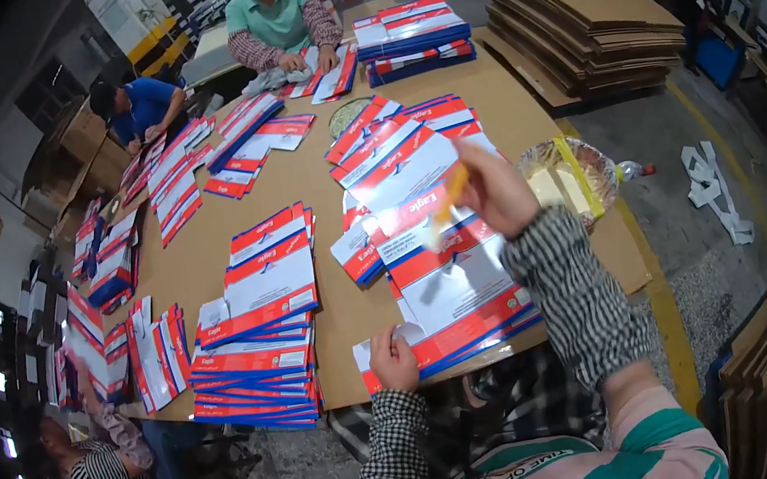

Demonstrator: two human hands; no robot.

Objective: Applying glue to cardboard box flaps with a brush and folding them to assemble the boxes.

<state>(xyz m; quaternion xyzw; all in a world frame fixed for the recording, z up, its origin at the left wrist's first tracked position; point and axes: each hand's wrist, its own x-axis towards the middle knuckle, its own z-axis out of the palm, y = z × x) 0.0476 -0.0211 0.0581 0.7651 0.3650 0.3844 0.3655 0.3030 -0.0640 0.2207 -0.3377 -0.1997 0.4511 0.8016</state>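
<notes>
A pile of flat printed cartons (454, 298), red, white and blue, lies at the near edge of the table in front of me. My left hand (393, 362) is at its near left corner, fingers curled on a flap of the top carton. Above the pile, my right hand (496, 188) grips a yellow-handled brush (452, 201); its pale tip is blurred over the carton's printed face. More flat cartons (401, 155) are fanned out just beyond. To the right of my right hand sits a plastic-lined tub (562, 179) of cream-coloured stuff with a yellow strip across it.
A tall carton stack (261, 299) stands left of me on the brown table (343, 337). Other cartons spread along the left side. Several co-workers sit round the table, one person (278, 26) opposite. Brown cardboard sheets (583, 24) are stacked at the far right.
</notes>
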